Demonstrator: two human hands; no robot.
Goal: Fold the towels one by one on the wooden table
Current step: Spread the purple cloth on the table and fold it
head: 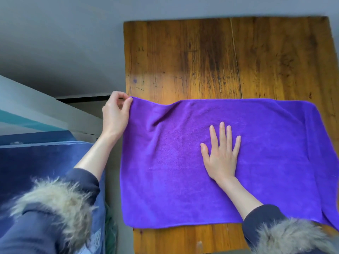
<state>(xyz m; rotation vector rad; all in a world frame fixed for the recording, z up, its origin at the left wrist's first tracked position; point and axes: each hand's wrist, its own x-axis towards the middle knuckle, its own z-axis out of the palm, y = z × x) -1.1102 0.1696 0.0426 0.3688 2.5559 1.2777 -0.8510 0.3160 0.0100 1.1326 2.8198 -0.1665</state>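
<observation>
Counting from the left: one blue cloth-covered surface [45,162] low at the edge of view, two fur-cuffed sleeves, two hands, one purple towel [256,143] and one wooden tabletop [220,55].

The left sleeve [55,208] is dark blue with a shaggy pale fur cuff, pushed up the forearm. The left hand [115,112] is beside the tabletop's left edge, its thumb and fingers curled and pinching the towel's far-left corner, which is lifted a little so that a soft ridge runs across the cloth next to it.

The towel lies spread across the near half of the tabletop, its left edge hanging just past the wood and its right end reaching the right rim. The right hand [222,153] lies flat on the towel near its middle, palm down, fingers straight and slightly spread. The right sleeve [271,230] carries the same fur cuff.

The tabletop is worn amber wood, streaked dark, with a long crack running front to back. Grey floor lies beyond it and a pale ledge stands at far left.
</observation>
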